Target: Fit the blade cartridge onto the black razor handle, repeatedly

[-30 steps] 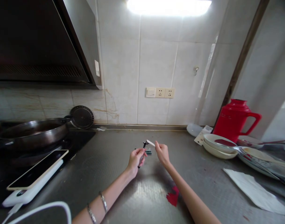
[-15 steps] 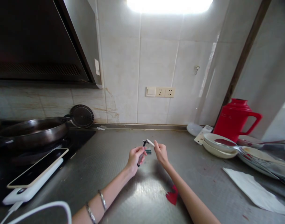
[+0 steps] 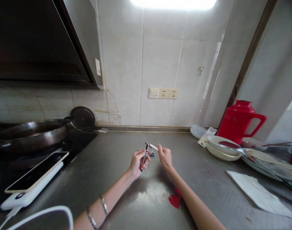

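Left hand [image 3: 136,162]: we held it closed around a razor-like tool [image 3: 145,157].
Right hand [image 3: 165,156]: we pinched a white stick [image 3: 153,147] beside that tool.

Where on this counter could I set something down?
The counter looks bare between the stove and the left hand, and also, bar a few specks, between the right hand and the bowls. It's crowded far right, around the plates and red jug, and far left, around the pan and phone.
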A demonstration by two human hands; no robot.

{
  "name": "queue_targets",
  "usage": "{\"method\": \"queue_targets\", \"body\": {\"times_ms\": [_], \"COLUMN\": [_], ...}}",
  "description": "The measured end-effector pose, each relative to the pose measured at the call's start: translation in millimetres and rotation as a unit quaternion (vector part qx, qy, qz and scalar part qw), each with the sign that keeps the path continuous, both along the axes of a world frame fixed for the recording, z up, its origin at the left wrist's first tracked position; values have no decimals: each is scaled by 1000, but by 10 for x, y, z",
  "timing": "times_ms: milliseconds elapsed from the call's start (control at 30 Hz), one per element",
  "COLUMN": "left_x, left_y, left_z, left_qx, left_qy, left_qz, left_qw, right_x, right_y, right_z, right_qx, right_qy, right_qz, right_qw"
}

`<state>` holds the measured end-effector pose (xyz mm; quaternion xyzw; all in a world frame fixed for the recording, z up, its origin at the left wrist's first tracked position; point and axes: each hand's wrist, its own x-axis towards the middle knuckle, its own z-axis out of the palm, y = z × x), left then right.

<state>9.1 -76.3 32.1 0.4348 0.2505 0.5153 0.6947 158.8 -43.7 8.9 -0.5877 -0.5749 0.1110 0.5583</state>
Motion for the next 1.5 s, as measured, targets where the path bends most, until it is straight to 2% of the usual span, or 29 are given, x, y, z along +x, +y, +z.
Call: {"method": "queue_targets", "body": {"times_ms": [100, 300, 500, 600, 733, 833, 967, 1000, 1067, 1133, 1200, 1267, 1367, 1500], "left_x": [-15, -1, -49, -81, -114, -121, -110, -106, -100, -92, -81, -65, -44, -42], "left_y": [4, 9, 3, 33, 98, 146, 206, 219, 236, 235, 214, 183, 140, 120], "left_z": [28, -10, 72, 62, -3, -55, -127, -145, -175, -191, -189, -170, -136, -124], "left_qx": [2, 13, 56, 62, 89, 124, 185, 196, 208, 209, 205, 196, 173, 130], "left_qy": [-1, 11, 18, 45, 94, 128, 157, 165, 180, 191, 196, 199, 188, 166], "left_qz": [15, 9, 18, 36, 84, 107, 140, 149, 161, 165, 163, 161, 156, 145], "left_qw": [1000, 1000, 998, 996, 988, 978, 960, 955, 948, 945, 945, 946, 954, 967], "right_x": [41, -17, 120, 122, 68, 92, 170, 169, 120, 11, -129, -270, -462, -684], "right_y": [-4, -4, 16, -33, -167, -258, -330, -355, -437, -570, -726, -860, -968, -1064], "right_z": [14, 62, 35, 152, 385, 516, 564, 557, 538, 537, 568, 613, 619, 469], "right_qx": [9, 22, -4, -16, -33, -68, -107, -105, -117, -157, -193, -198, -218, -226], "right_qy": [2, 5, -16, 25, 66, 34, -44, -39, 16, 126, 255, 343, 410, 497], "right_qz": [-10, 15, -11, 0, 60, 70, 32, 42, 104, 199, 293, 350, 388, 374], "right_qw": [1000, 1000, 1000, 1000, 995, 995, 993, 993, 988, 959, 901, 849, 796, 750]}}
